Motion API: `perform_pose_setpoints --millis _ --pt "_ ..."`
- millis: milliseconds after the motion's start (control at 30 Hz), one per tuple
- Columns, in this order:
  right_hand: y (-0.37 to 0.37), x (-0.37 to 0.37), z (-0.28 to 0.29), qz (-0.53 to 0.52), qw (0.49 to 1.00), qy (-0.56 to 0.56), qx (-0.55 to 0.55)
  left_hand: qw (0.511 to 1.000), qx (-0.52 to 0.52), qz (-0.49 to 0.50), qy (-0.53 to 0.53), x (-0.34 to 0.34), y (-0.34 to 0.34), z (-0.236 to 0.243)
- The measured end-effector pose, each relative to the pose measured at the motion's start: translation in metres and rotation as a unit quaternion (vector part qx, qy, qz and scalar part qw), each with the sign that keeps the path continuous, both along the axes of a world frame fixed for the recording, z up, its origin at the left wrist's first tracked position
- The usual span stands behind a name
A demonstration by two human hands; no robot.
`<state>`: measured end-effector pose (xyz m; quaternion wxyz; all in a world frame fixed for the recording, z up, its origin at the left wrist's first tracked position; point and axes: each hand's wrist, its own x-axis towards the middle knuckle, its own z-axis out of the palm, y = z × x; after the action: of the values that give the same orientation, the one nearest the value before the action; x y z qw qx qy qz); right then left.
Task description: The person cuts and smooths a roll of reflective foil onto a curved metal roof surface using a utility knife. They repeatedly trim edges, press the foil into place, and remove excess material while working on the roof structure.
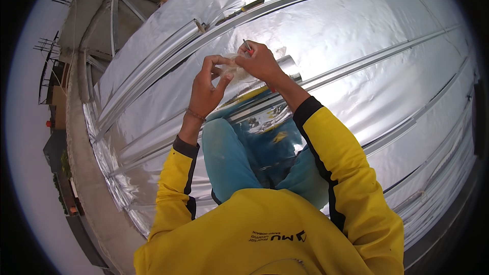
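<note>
A small crumpled, see-through plastic bag (235,73) is held up in front of my knees, between my two hands. My left hand (208,82) pinches its left side with thumb and fingers. From the right, my right hand (261,62) grips the bag's upper part. A thin grey and red tool (248,47) also sticks out between the right hand's fingers; its kind is not clear. Just beyond my right wrist lies a shiny silver roll (289,66), partly hidden by the hand. What the bag contains cannot be made out.
Silver foil sheeting (356,25) covers the sloping surface, crossed by raised metal rails (367,65). A hand tool with a yellow and black handle (253,4) lies by the far rail. At left, a concrete edge (84,147) borders a drop, with buildings below.
</note>
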<state>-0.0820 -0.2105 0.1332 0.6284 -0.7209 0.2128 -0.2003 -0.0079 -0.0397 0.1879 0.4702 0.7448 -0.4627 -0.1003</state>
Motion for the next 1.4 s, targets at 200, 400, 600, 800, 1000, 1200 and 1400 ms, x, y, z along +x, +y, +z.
perform_pose_setpoints --millis 200,400,600,800,1000,1200,1400 --pt "0.007 -0.002 0.009 -0.005 0.993 -0.067 -0.093 0.989 0.037 0.065 -0.125 0.009 -0.007 -0.01" --pt "0.003 -0.007 0.021 0.017 0.996 -0.039 -0.076 0.968 -0.088 0.117 -0.205 -0.002 -0.015 -0.02" --pt "0.006 -0.001 0.006 0.03 0.996 -0.079 -0.037 0.977 -0.149 0.133 0.076 -0.002 -0.015 -0.037" --pt "0.01 0.0 0.003 0.13 0.987 -0.095 0.021 0.922 -0.254 0.176 0.236 -0.005 -0.019 -0.042" --pt "0.021 -0.012 0.034 0.13 0.981 -0.051 -0.137 0.939 -0.271 0.187 0.095 0.015 -0.017 -0.049" --pt "0.021 -0.008 0.035 0.08 0.956 -0.185 -0.214 0.948 -0.22 0.183 0.136 0.007 -0.011 -0.044" --pt "0.016 -0.004 0.029 0.081 0.961 -0.15 -0.217 0.884 -0.293 0.125 0.342 -0.012 -0.016 -0.045"
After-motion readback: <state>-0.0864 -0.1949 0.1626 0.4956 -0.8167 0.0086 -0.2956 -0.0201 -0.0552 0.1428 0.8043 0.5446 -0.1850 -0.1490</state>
